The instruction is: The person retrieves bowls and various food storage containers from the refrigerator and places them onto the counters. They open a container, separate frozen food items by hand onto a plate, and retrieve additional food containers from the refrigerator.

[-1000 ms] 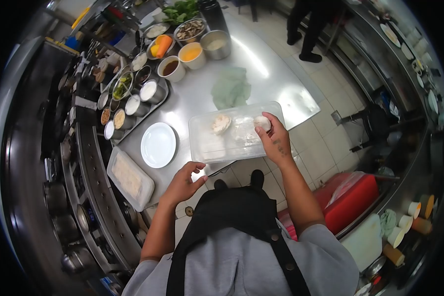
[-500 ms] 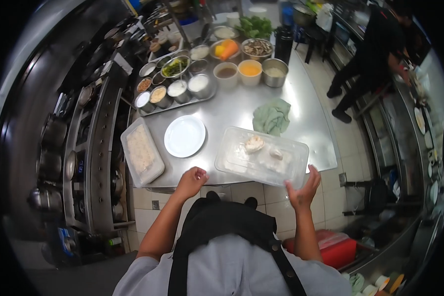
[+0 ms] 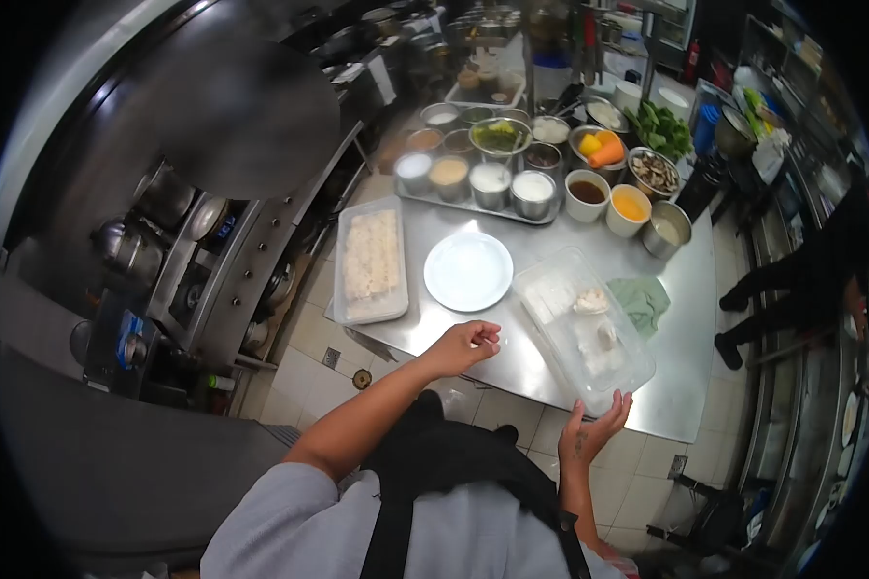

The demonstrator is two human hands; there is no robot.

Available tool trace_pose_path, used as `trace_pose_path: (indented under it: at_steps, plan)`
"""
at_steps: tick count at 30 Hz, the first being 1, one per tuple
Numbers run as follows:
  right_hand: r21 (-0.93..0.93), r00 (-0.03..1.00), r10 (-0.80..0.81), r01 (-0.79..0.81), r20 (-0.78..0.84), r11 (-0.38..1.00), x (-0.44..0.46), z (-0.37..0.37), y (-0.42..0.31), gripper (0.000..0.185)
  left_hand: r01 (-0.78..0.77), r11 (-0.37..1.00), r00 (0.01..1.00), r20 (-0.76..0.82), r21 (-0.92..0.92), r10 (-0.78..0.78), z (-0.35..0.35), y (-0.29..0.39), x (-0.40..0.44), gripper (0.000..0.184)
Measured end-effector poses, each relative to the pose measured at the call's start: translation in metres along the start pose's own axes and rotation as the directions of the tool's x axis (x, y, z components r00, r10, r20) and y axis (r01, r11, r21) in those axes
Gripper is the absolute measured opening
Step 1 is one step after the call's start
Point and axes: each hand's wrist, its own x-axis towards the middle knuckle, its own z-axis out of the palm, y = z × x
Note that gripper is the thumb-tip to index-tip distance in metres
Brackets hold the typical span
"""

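Observation:
My left hand (image 3: pixel 462 349) hovers over the near table edge, just below a white round plate (image 3: pixel 468 272); its fingers curl in with nothing visible in them. At the near end of a translucent plastic container (image 3: pixel 567 333), my right hand (image 3: pixel 597 425) has thumb and fingers around the corner. Pale, whitish lumps (image 3: pixel 592 301) lie in that container, though their kind is unclear. A crumpled green cloth (image 3: pixel 640 303) lies against its right side. Left of the plate stands a second plastic container (image 3: pixel 344 294) filled with a pale, crumbly-looking food (image 3: pixel 372 256).
A metal tray (image 3: pixel 423 197) of several small ingredient pots stands at the table's back. Beside it are a cup of brown liquid (image 3: pixel 586 191), a cup of orange liquid (image 3: pixel 629 205) and leafy greens (image 3: pixel 658 130). Stoves line the left; a person in dark clothes (image 3: pixel 792 280) stands right.
My view has turned to the left, so the table appears shifted right and rotated. My left hand's fingers have loosened slightly. The right hand stays at the container's end.

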Motion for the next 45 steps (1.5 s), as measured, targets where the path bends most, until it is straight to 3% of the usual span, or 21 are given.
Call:
trace_pose_path:
  at_steps: [2, 6, 8, 11, 15, 18, 21, 23, 24, 26, 28, 29, 30, 31, 32, 33, 35, 38, 40, 42, 45]
  plan:
    - [0.000, 0.999, -0.037, 0.037, 0.006, 0.999, -0.001, -0.005, -0.012, 0.063, -0.094, 0.995, 0.992, -0.081, -0.019, 0.092, -0.018, -0.009, -0.020, 0.038]
    - [0.024, 0.975, -0.218, 0.217, 0.033, 0.976, -0.006, -0.001, -0.027, 0.060, -0.051, 0.999, 0.960, -0.277, -0.018, 0.044, -0.067, -0.043, -0.062, 0.035]
    - [0.291, 0.960, -0.223, 0.167, 0.170, 0.942, -0.009, 0.012, -0.055, 0.049, -0.010, 0.975, 0.901, -0.426, -0.221, -0.088, -0.095, -0.060, -0.083, 0.031]
    - [0.370, 0.889, -0.372, 0.262, 0.266, 0.891, -0.016, 0.054, -0.091, 0.035, 0.055, 0.918, 0.835, -0.487, -0.393, -0.258, -0.132, -0.073, -0.116, 0.028]
    - [0.417, 0.807, -0.443, 0.273, 0.392, 0.867, -0.037, 0.107, -0.158, 0.022, 0.018, 0.918, 0.763, -0.588, -0.396, -0.268, -0.188, -0.129, -0.156, 0.027]
    - [0.502, 0.603, -0.597, 0.344, 0.529, 0.793, -0.060, 0.148, -0.210, 0.015, 0.048, 0.934, 0.677, -0.676, -0.355, -0.291, -0.251, -0.187, -0.197, 0.029]
    - [0.436, 0.487, -0.537, 0.314, 0.689, 0.843, -0.089, 0.197, -0.255, 0.017, 0.164, 0.889, 0.521, -0.728, -0.427, -0.446, -0.318, -0.252, -0.247, 0.037]
    - [0.462, 0.306, -0.590, 0.399, 0.747, 0.792, -0.111, 0.232, -0.284, 0.017, 0.255, 0.832, 0.441, -0.707, -0.492, -0.553, -0.356, -0.309, -0.287, 0.039]
    - [0.435, 0.316, -0.560, 0.386, 0.766, 0.814, -0.121, 0.247, -0.297, 0.017, 0.292, 0.805, 0.413, -0.691, -0.516, -0.593, -0.369, -0.330, -0.306, 0.037]
    - [0.457, 0.135, -0.516, 0.316, 0.846, 0.832, -0.135, 0.274, -0.326, 0.024, 0.448, 0.715, 0.352, -0.629, -0.536, -0.693, -0.385, -0.381, -0.350, 0.034]
    - [0.464, 0.100, -0.527, 0.358, 0.844, 0.811, -0.159, 0.307, -0.330, 0.029, 0.729, 0.596, 0.301, -0.624, -0.337, -0.722, -0.395, -0.466, -0.400, 0.040]
    - [0.476, 0.061, -0.540, 0.396, 0.839, 0.785, -0.164, 0.324, -0.333, 0.035, 0.872, 0.433, 0.474, -0.617, 0.230, -0.628, -0.403, -0.510, -0.422, 0.051]
    - [0.430, 0.080, -0.501, 0.409, 0.862, 0.805, -0.170, 0.336, -0.337, 0.040, 0.853, 0.287, 0.510, -0.581, 0.436, -0.635, -0.407, -0.563, -0.445, 0.057]
    - [0.383, 0.102, -0.460, 0.412, 0.882, 0.827, -0.178, 0.345, -0.342, 0.046, 0.780, 0.136, 0.607, -0.685, 0.611, -0.404, -0.408, -0.605, -0.462, 0.038]
    - [0.365, 0.079, -0.432, 0.411, 0.899, 0.835, -0.182, 0.355, -0.346, 0.048, 0.956, 0.239, 0.285, -0.734, 0.171, -0.617, -0.417, -0.549, -0.451, 0.038]
    - [0.339, 0.053, -0.392, 0.404, 0.919, 0.850, -0.186, 0.362, -0.348, 0.051, 0.963, 0.241, 0.079, -0.737, -0.116, -0.671, -0.426, -0.472, -0.435, 0.040]
    - [0.264, -0.018, -0.285, 0.435, 0.958, 0.861, -0.187, 0.370, -0.360, 0.054, 0.996, 0.083, 0.061, -0.809, 0.015, -0.584, -0.450, -0.443, -0.434, 0.047]
    - [0.282, -0.033, -0.296, 0.419, 0.955, 0.863, -0.186, 0.383, -0.364, 0.058, 0.996, 0.065, 0.087, -0.868, 0.063, -0.490, -0.488, -0.430, -0.455, 0.040]
    - [0.242, -0.001, -0.264, 0.409, 0.964, 0.880, -0.189, 0.398, -0.359, 0.061, 0.964, -0.263, -0.130, -0.810, 0.031, -0.572, -0.508, -0.413, -0.466, 0.041]
    - [0.149, 0.065, -0.187, 0.382, 0.980, 0.912, -0.192, 0.408, -0.359, 0.065, 0.939, -0.343, -0.247, -0.672, 0.010, -0.698, -0.522, -0.444, -0.502, 0.044]
    - [0.060, 0.046, -0.077, 0.292, 0.996, 0.954, -0.194, 0.422, -0.371, 0.065, 0.919, -0.303, -0.102, -0.590, 0.251, -0.801, -0.516, -0.516, -0.579, 0.050]
